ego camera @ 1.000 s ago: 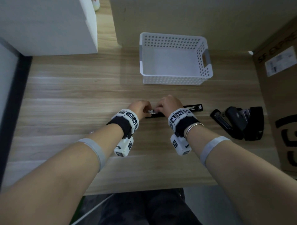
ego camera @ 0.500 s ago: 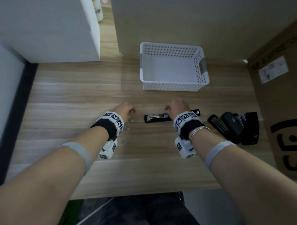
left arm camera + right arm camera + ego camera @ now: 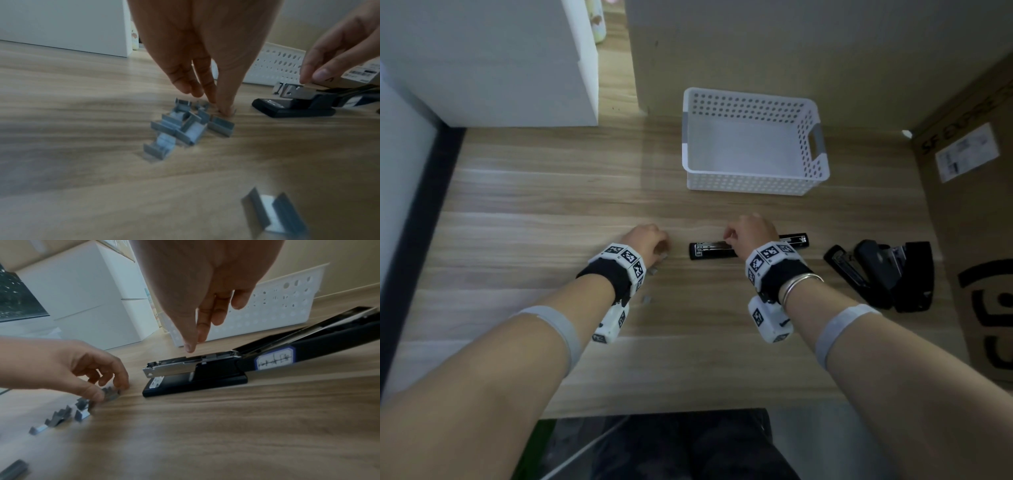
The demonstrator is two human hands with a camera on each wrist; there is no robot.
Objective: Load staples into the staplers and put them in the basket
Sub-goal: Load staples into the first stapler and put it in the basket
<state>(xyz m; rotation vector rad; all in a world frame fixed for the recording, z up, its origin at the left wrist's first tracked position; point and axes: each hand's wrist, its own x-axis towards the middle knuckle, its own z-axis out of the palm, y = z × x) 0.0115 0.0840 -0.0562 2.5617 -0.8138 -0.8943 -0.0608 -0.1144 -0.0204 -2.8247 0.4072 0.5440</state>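
Note:
A black stapler (image 3: 712,251) lies folded open on the wooden table, its metal magazine (image 3: 191,365) facing up. My right hand (image 3: 729,234) hovers over the magazine with relaxed fingers (image 3: 202,331) pointing down; its fingertips touch or nearly touch the metal and hold nothing. To the stapler's left, my left hand (image 3: 662,245) reaches down into a loose pile of staple strips (image 3: 185,128). Its thumb and fingertips (image 3: 121,384) pinch one staple strip (image 3: 111,394) at the pile's edge. The white perforated basket (image 3: 753,192) stands behind the stapler with nothing in it.
Two or more black staplers (image 3: 880,274) lie in a heap at the right, beside a large cardboard box (image 3: 969,212). A lone staple strip (image 3: 273,216) lies nearer to me. A white cabinet (image 3: 500,68) fills the back left corner.
One second ago both hands met at the stapler's front end. My left hand has since moved left to the staple pile, while my right hand stayed over the stapler.

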